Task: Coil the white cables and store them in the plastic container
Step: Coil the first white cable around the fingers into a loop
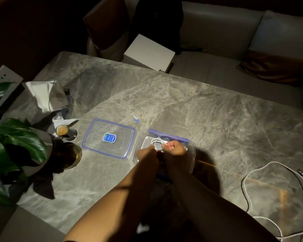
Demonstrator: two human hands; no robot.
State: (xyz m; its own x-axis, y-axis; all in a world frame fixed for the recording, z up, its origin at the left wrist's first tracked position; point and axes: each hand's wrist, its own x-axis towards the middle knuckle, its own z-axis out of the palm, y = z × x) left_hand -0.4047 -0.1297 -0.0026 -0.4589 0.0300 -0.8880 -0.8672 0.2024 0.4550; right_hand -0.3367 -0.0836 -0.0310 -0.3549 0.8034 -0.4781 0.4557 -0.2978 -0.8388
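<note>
A clear plastic container with blue clips stands on the marble table near the middle. Both my hands are over it. My left hand and my right hand together hold a small coiled white cable with a dark round piece at its near side, just inside the container. The fingers of both hands are curled round the coil. The container's lid, clear with a blue rim and a blue sticker, lies flat to the left. A second white cable lies loose and uncoiled on the table at the right.
A potted plant and two glass candle holders stand at the left edge. Crumpled white paper lies behind them. A small white and blue item lies beyond the lid. A white box sits on the sofa behind the table.
</note>
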